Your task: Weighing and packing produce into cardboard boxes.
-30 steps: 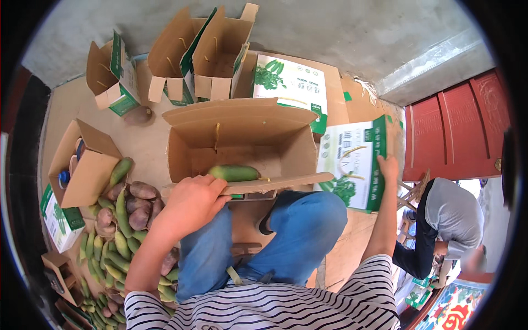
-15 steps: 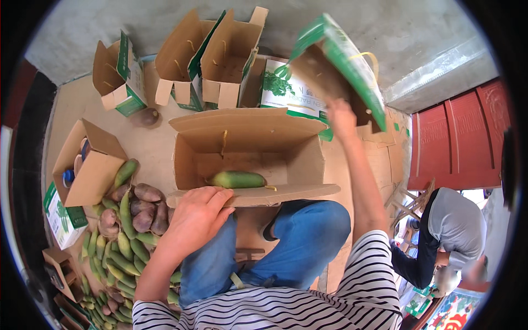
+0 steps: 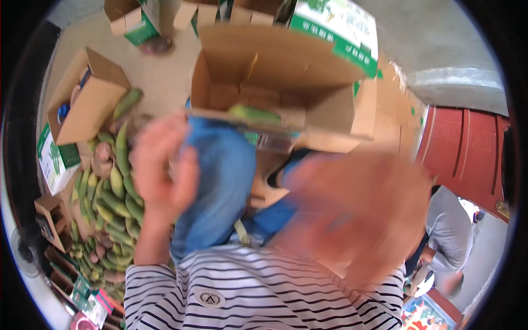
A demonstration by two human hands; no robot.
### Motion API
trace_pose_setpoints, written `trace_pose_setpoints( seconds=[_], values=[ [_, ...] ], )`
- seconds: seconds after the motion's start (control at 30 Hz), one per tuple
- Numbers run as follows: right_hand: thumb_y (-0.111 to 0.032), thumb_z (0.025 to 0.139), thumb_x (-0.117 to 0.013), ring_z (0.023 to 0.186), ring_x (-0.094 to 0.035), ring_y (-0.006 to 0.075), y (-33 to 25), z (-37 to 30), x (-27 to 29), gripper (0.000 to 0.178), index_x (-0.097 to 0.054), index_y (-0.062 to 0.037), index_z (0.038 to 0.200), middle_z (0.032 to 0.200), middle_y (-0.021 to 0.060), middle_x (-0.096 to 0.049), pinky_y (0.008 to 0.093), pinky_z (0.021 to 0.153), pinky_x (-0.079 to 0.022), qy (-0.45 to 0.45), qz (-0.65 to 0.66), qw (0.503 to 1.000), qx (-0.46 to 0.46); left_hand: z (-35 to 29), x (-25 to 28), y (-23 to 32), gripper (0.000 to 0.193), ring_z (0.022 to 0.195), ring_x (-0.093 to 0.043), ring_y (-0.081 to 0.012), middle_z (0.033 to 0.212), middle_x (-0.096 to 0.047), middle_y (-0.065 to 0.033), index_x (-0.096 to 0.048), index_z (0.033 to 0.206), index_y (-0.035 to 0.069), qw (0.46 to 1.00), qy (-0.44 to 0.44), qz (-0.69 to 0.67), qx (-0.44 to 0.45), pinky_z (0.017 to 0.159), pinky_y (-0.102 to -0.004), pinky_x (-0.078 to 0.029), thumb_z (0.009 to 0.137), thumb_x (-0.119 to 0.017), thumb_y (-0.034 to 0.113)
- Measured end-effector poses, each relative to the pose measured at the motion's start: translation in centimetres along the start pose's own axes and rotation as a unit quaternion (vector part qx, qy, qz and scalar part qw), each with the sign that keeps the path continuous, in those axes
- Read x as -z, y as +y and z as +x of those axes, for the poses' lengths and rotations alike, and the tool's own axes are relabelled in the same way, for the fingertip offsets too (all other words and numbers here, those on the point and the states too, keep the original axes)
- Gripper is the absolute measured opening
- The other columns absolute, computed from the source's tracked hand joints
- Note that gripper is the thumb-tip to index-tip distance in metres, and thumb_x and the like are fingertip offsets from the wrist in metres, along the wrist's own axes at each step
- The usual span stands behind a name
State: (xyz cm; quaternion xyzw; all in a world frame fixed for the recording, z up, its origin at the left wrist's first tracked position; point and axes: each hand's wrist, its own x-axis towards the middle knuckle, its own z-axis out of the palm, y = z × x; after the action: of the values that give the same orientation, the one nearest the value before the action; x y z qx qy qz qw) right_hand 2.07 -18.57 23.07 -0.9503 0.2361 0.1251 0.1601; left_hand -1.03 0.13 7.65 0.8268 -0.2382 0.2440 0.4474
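An open brown carton [image 3: 330, 113] stands before my knees, with one green radish [image 3: 254, 114] lying inside. My left hand [image 3: 165, 165] is raised beside the carton's near left corner, over my blue-trousered knee. Though blurred, its thumb and fingers look apart, with nothing between them. My right hand [image 3: 357, 203] is a large smear close to the camera, right of my lap; its fingers cannot be made out. To my left lies a pile of green radishes [image 3: 113, 203], with a few dark purplish roots [image 3: 103, 157] among them.
Behind the open carton stands a white-and-green carton [image 3: 335, 27]. More open cartons [image 3: 140, 25] line the back. A tilted carton [image 3: 93, 104] with items inside sits at the left. Another person [image 3: 450, 231] bends over at the right, near a red door [image 3: 462, 146].
My right hand has let go of the green-and-white carton it held at the back and come in close. My left hand has lifted off the open carton's near flap. The view has tipped downward.
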Motion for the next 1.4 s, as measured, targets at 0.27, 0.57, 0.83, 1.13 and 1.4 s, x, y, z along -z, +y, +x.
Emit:
trace_pose_setpoints(
  seconds=[0.27,0.57,0.83,1.13,1.4],
  values=[
    [-0.025,0.091,-0.059,0.057,-0.052,0.0136,1.5,-9.4,-8.7,0.028,-0.060,-0.0003,0.077,0.072,0.0016,-0.055,0.0243,0.048,-0.043,0.209,0.401,0.603,0.657,-9.0,7.6,-10.5,0.026,0.099,-0.062,-0.0185,0.108,-0.065,-0.0131,-0.059,0.117,-0.001,0.932,0.028,0.153,0.328,0.090,-0.0300,-0.047,0.093,-0.058,0.011],
    [-0.015,0.094,-0.042,0.079,-0.061,0.0159,4.2,-2.0,-4.3,0.032,-0.060,0.0042,0.112,0.091,0.0104,-0.064,0.0274,0.073,-0.049,-0.058,0.399,0.714,0.572,-23.7,9.0,-14.4,0.032,0.094,-0.063,-0.0326,0.104,-0.063,-0.0195,-0.058,0.111,0.001,0.804,-0.134,0.292,0.500,0.083,-0.0404,-0.050,0.086,-0.063,0.021],
    [-0.014,0.087,-0.063,0.087,-0.063,0.0201,7.2,5.8,-8.9,0.033,-0.061,-0.0005,0.118,0.092,0.0102,-0.065,0.0316,0.081,-0.049,-0.050,0.221,0.887,0.403,-25.1,5.7,-22.6,0.050,0.113,-0.052,-0.0343,0.125,-0.053,-0.0148,-0.048,0.125,0.007,0.814,-0.180,0.441,0.332,0.089,-0.0453,-0.047,0.078,-0.062,0.011],
    [-0.020,0.078,-0.072,0.085,-0.062,0.0304,6.7,6.2,-10.4,0.037,-0.063,-0.0023,0.110,0.092,0.0141,-0.064,0.0357,0.075,-0.049,-0.060,0.028,0.879,0.472,-20.7,3.8,-27.2,0.064,0.110,-0.051,-0.0286,0.114,-0.051,-0.0101,-0.048,0.123,0.013,0.665,-0.402,0.483,0.404,0.087,-0.0435,-0.045,0.065,-0.076,0.016],
    [-0.018,0.079,-0.070,0.087,-0.061,0.0305,7.4,6.2,-10.1,0.034,-0.063,-0.0037,0.109,0.092,0.0128,-0.064,0.0374,0.074,-0.049,-0.043,0.014,0.860,0.508,-23.8,4.9,-25.2,0.059,0.103,-0.052,-0.0302,0.105,-0.051,-0.0125,-0.050,0.107,0.008,0.785,-0.304,0.436,0.319,0.085,-0.0430,-0.046,0.058,-0.081,0.021]
  ],
)
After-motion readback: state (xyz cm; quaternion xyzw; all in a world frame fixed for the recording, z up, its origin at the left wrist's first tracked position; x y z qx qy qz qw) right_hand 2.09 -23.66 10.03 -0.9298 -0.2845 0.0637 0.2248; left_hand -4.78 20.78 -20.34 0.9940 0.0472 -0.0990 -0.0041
